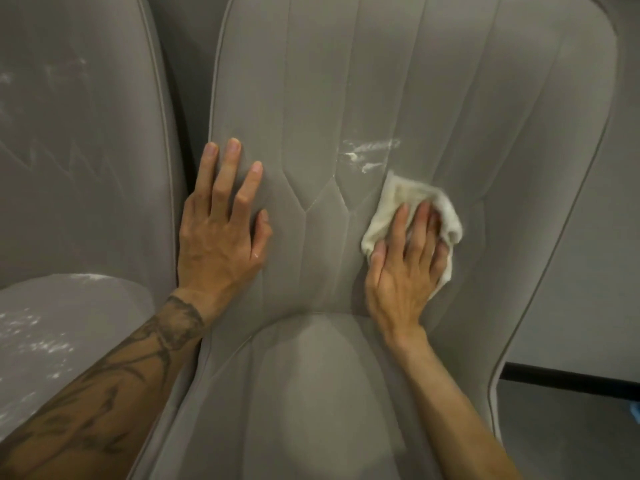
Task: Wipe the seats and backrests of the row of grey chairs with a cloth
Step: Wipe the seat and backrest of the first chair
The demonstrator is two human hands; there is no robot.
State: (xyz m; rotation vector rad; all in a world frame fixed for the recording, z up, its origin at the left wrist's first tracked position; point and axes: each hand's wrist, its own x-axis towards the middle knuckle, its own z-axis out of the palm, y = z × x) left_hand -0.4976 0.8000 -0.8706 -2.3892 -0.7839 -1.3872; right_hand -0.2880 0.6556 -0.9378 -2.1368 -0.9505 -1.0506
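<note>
A grey upholstered chair fills the middle of the head view, its stitched backrest (pixel 398 81) above and its seat cushion (pixel 311 393) below. My right hand (pixel 405 261) presses a crumpled off-white cloth (pixel 405 199) flat against the lower backrest. Just above the cloth sit white smears (pixel 370 152). My left hand (pixel 221 223) lies flat with fingers spread on the backrest's left edge, holding nothing.
A second grey chair (pixel 86 150) stands close on the left, with white streaks on its backrest and white specks on its seat (pixel 45 341). To the right are a pale wall (pixel 595 271), a dark baseboard (pixel 571 379) and grey floor.
</note>
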